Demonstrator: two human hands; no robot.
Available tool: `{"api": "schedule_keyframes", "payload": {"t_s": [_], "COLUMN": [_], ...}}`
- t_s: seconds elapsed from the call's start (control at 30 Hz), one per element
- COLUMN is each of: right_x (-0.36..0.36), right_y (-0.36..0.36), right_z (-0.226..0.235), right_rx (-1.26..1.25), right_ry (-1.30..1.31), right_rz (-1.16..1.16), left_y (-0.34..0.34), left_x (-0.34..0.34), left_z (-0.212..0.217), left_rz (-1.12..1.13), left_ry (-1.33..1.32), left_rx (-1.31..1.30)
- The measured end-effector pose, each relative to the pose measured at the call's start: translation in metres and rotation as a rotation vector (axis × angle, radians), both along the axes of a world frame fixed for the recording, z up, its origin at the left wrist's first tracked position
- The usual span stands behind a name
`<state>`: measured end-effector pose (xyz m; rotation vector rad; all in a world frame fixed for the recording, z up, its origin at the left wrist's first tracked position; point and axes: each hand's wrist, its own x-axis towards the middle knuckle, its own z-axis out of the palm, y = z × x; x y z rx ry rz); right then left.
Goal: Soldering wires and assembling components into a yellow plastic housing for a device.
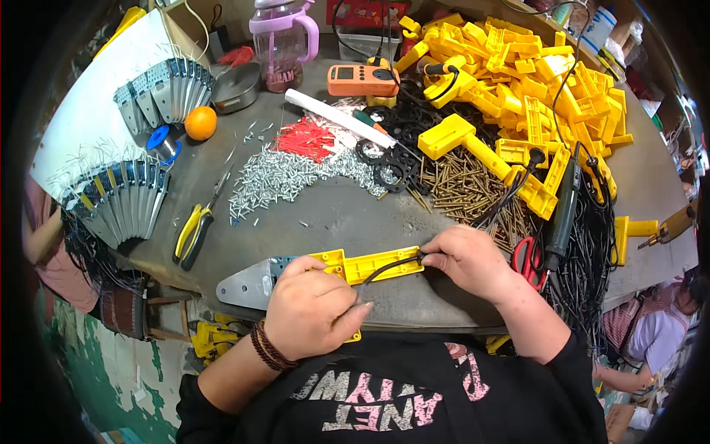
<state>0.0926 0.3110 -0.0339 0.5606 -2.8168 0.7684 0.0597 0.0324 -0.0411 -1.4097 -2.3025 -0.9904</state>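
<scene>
A yellow plastic handle shell (384,264) lies open side up at the table's front edge. From its left end sticks a flat grey metal plate (245,284) with a tapered tip. My left hand (310,307) is closed over the joint of plate and shell, its fingers curled, hiding what lies under them. My right hand (470,259) pinches a black power cord (392,267) at the shell's right end. The cord runs along the shell's channel toward my left thumb.
Silver screws (270,181), red sleeves (305,140) and brass-coloured screws (473,189) lie beyond. Yellow shells (510,63) heap at back right. Pliers (194,235) and metal plates (122,200) are left; red-handled scissors (526,259) and a soldering iron (563,214) right. Other people sit nearby.
</scene>
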Motion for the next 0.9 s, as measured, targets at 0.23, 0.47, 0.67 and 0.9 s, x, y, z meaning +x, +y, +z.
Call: {"api": "schedule_keyframes", "payload": {"t_s": [0.23, 0.47, 0.67, 0.9], "right_x": [0.006, -0.039, -0.078, -0.124], "right_y": [0.004, -0.062, -0.107, 0.042], "right_z": [0.008, 0.162, 0.196, 0.092], "right_rx": [0.139, -0.179, -0.227, 0.595], "right_ry": [0.180, 0.372, 0.798, 0.039], "right_rz": [0.067, 0.309, 0.534, -0.321], "left_y": [-0.001, -0.015, -0.015, -0.015], "left_x": [-0.009, 0.000, 0.000, -0.010], "left_z": [0.010, 0.020, -0.042, 0.007], "left_rz": [-0.040, 0.314, 0.313, 0.277], "left_ry": [-0.070, 0.019, -0.268, -0.058], "left_rx": [-0.143, -0.254, 0.158, -0.147]}}
